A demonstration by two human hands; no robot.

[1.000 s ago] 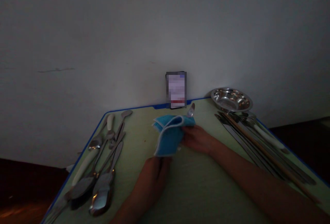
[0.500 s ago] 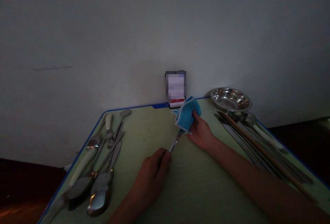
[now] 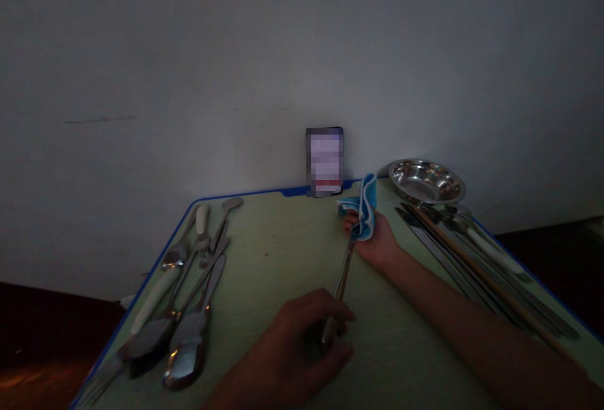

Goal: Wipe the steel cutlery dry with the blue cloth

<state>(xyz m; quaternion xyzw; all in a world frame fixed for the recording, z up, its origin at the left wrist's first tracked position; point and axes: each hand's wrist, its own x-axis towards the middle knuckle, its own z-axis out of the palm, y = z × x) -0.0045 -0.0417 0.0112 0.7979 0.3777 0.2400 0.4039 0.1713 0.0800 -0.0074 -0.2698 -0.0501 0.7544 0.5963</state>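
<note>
My right hand (image 3: pixel 372 237) is closed on a small blue cloth (image 3: pixel 367 212) with pale edging, folded around the far end of a piece of metal cutlery (image 3: pixel 343 275). The cloth hides that end, so I cannot tell what kind of cutlery it is. Its handle slants down towards me, above the table. Around the lower end of this handle, my left hand (image 3: pixel 306 341) has its thumb and fingers apart, with the handle between them and not gripped.
Several spoons, forks and other cutlery (image 3: pixel 189 297) lie along the left of the green, blue-edged table (image 3: pixel 274 297). Knives and brown chopsticks (image 3: pixel 472 253) lie at the right, below a steel bowl (image 3: pixel 427 183). A phone (image 3: pixel 325 161) leans on the wall.
My left hand has loosened from the handle and its fingers have spread. My right hand has moved slightly right and turned, with the cloth and cutlery; the handle now stands steeper.
</note>
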